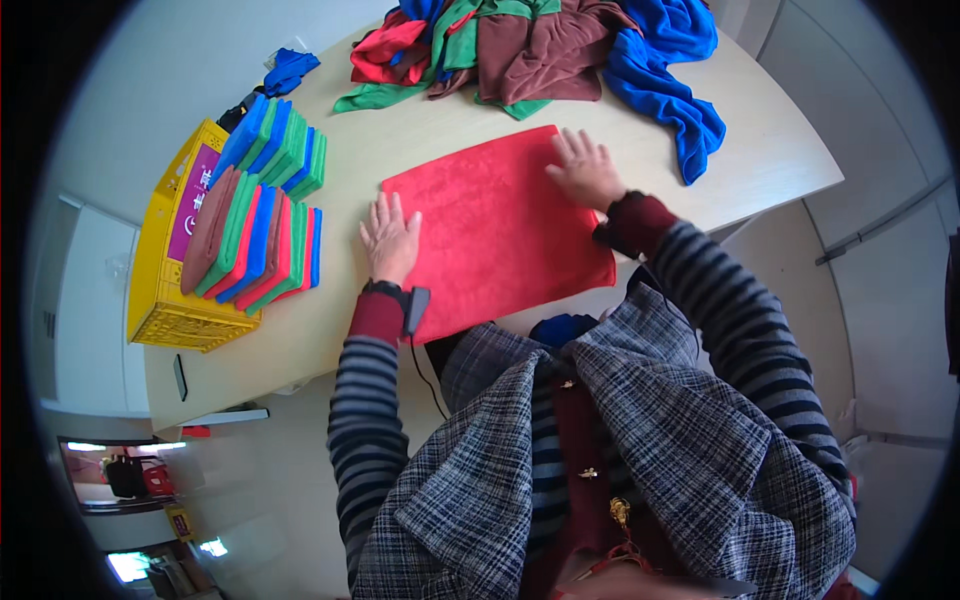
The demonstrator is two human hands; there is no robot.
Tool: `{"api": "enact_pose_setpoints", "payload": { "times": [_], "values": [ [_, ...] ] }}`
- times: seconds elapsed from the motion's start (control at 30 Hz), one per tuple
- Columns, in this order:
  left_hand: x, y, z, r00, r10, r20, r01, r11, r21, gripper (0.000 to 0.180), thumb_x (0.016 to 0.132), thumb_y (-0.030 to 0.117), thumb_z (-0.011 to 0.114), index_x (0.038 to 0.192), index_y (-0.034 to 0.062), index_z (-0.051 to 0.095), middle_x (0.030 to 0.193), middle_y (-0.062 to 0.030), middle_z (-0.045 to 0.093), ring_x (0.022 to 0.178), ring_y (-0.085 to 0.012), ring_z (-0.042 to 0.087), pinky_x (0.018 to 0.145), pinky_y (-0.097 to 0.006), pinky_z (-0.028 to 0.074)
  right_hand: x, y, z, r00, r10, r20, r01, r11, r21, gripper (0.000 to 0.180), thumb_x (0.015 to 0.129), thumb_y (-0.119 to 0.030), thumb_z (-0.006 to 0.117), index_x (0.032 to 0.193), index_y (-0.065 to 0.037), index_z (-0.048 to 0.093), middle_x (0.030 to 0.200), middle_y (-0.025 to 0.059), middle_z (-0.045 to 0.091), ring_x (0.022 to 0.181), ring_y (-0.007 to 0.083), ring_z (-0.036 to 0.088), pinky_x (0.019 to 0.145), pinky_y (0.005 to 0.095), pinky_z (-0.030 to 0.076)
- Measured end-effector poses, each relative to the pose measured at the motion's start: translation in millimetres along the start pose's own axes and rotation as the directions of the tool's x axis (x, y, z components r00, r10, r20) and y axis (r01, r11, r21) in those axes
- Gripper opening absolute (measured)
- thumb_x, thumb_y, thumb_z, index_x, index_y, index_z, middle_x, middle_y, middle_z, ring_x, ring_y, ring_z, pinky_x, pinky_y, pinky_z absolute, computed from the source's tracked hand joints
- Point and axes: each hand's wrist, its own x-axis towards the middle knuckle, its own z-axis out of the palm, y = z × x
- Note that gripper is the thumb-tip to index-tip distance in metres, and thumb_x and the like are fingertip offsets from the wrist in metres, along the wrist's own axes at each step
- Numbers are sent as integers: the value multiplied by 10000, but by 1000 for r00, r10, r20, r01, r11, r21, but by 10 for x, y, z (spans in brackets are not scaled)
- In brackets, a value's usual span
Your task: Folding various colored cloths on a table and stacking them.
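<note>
A red cloth (495, 232) lies spread flat on the pale table (740, 130) in front of me. My left hand (389, 238) rests palm down on its left edge, fingers apart. My right hand (586, 170) presses flat on the cloth's far right part, fingers spread. Neither hand grips anything. Both forearms wear striped sleeves with dark red cuffs.
A heap of loose cloths (540, 45) in red, green, brown and blue lies at the table's far side. Two stacks of folded cloths (255, 215) sit at the left next to a yellow crate (170, 250). A dark phone (180, 377) lies near the front left edge.
</note>
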Motion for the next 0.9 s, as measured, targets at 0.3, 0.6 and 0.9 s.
{"api": "enact_pose_setpoints", "payload": {
  "times": [0.3, 0.6, 0.9],
  "values": [
    [-852, 566, -60, 983, 175, 49, -173, 984, -43, 637, 1034, 495, 372, 1557, 135, 312, 1632, -136, 245, 1511, -329, 193, 1206, -564, 116, -1035, -928, -38, 948, -313, -61, 319, 932, 171, 640, 1003, -490, 453, 1511, -106, 398, 1581, 112, 357, 1487, 327, 262, 1211, 506, 187],
    [-856, 340, 2, 998, 64, -8, -64, 998, 8, 631, 1041, 518, 335, 1559, 159, 309, 1628, -116, 265, 1509, -322, 202, 1193, -560, 149, -983, -234, -20, 974, -204, -101, 211, 976, 58, 599, 1026, -471, 406, 1521, -134, 395, 1591, 91, 347, 1490, 300, 260, 1219, 461, 177],
    [-653, 385, 70, 998, 52, -41, -53, 998, -28, 649, 1031, 543, 346, 1555, 161, 318, 1625, -127, 269, 1506, -334, 206, 1182, -594, 146, -626, 85, -8, 985, -161, -63, 163, 986, 26, 583, 1036, -465, 386, 1534, -164, 379, 1599, 76, 337, 1495, 293, 253, 1216, 472, 188]
  ]
}}
